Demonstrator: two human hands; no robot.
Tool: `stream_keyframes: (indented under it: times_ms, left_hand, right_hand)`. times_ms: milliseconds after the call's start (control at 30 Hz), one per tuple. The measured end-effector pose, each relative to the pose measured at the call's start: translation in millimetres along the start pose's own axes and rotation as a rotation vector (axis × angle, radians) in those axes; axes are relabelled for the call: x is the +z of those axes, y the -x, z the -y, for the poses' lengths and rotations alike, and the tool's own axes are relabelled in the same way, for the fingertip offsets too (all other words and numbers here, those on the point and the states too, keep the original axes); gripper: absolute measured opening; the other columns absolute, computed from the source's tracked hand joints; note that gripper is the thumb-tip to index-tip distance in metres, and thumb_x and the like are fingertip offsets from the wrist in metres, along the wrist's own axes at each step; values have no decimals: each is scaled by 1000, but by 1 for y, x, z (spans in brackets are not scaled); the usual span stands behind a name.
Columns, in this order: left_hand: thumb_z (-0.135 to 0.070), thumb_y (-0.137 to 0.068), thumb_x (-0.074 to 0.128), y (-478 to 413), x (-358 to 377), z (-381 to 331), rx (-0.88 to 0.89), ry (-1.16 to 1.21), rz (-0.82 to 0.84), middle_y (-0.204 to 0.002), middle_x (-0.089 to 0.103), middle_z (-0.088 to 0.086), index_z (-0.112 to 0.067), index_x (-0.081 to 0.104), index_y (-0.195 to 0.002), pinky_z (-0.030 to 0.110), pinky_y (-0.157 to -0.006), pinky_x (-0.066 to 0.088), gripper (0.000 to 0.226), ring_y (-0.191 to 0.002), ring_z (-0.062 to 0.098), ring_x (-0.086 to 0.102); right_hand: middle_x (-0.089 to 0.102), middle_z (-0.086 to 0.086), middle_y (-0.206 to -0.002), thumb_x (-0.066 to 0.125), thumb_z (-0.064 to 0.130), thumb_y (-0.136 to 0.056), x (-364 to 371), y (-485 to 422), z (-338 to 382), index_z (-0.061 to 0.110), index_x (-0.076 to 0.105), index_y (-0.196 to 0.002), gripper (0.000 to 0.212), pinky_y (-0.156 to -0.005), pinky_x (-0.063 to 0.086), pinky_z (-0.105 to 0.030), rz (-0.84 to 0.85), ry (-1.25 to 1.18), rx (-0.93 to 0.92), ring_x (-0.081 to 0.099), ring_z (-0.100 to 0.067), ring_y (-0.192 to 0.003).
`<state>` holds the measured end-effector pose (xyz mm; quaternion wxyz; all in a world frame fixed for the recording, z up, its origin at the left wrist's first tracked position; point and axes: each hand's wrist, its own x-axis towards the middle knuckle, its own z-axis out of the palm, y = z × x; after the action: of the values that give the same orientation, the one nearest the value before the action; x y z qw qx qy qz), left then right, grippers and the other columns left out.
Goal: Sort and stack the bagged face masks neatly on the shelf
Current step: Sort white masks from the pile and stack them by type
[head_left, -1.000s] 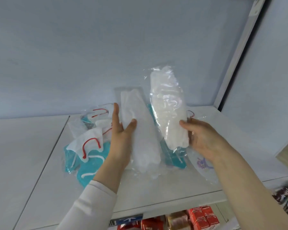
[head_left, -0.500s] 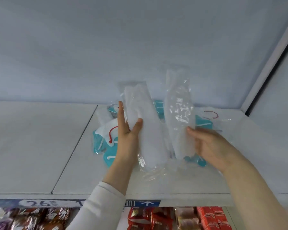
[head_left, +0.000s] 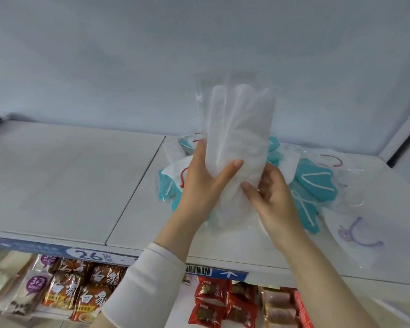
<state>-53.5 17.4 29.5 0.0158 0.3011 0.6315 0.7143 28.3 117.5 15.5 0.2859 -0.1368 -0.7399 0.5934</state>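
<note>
Upright over the shelf [head_left: 81, 185], the bagged white masks [head_left: 237, 129] sit clasped between left hand [head_left: 204, 183] and right hand [head_left: 272, 197]; judged light, limp, slick film, best held low across both edges.

Left hand [head_left: 205, 185]: raised, thumb across front of bags [head_left: 237, 129], fingers along left edge; grips. Right hand [head_left: 273, 200]: just right of left hand, thumb on front, fingers curled round right edge; grips. Left forearm [head_left: 149, 278] sleeved, right forearm [head_left: 317, 268] bare; both enter from near edge.
</note>
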Motion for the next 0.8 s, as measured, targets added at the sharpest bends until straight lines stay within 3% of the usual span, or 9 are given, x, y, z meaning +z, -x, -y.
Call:
stream_keyframes:
  times_ms: [67,133,233,333,400,600,700,800]
  left_hand:
    - [-34,-73,76,1,2,-1,-6,5,60,-100,64,-23,-41,51,-103,23,-88,51,40,-100,-3,61]
    - [-41,-67,75,7,8,5,-30,-4,76,-103,63,-19,-40,50,-103,19,-87,51,44,-100,-4,60]
    - [-29,-77,77,17,23,15,-69,-42,70,-108,56,-18,-39,44,-109,13,-86,49,46,-102,-1,56]
    - [-24,-82,70,15,30,14,-92,-3,16,-111,57,-13,-28,44,-120,18,-89,50,46,-104,4,57]
    - [-24,-81,70,13,30,15,-86,4,28,-108,57,-16,-33,45,-114,15,-86,50,42,-102,0,57]
    - [-23,-81,69,18,33,12,-92,57,47,-104,57,-22,-40,45,-105,11,-81,50,38,-96,-5,58]
    - [-21,-83,68,15,31,5,-63,70,32,-97,58,-23,-40,47,-98,10,-76,50,31,-87,-13,59]
    - [-20,-84,69,16,22,-1,-74,89,-29,-93,63,-16,-37,51,-94,20,-78,52,27,-85,-7,62]
  right_hand:
    - [57,15,-116,60,30,-79,-5,3,-7,35,42,-113,39,-85,50,-14,-12,-42,-29,57,2,-106]
    - [54,11,-122,58,18,-85,-9,8,-19,33,38,-116,40,-85,47,-10,-11,-55,-21,53,7,-110]
    - [49,8,-130,53,12,-91,-5,14,-31,30,30,-127,47,-83,44,-4,22,-25,-3,49,15,-109]
    - [45,8,-133,53,13,-90,-7,13,-34,30,29,-132,52,-84,45,-5,-26,-20,-42,47,4,-117]
    - [45,10,-134,54,14,-89,-9,14,-36,33,28,-132,53,-87,46,-8,-32,-18,-54,46,1,-120]
    - [47,9,-133,53,13,-89,-12,16,-34,27,31,-133,51,-84,44,-3,-18,-37,-41,47,4,-119]
    - [49,18,-126,55,15,-88,-11,15,-23,35,35,-124,47,-85,44,-5,-16,-55,-82,49,11,-114]
    - [52,22,-120,56,30,-80,-4,17,-13,40,39,-115,40,-84,47,-8,22,-36,-68,52,13,-108]
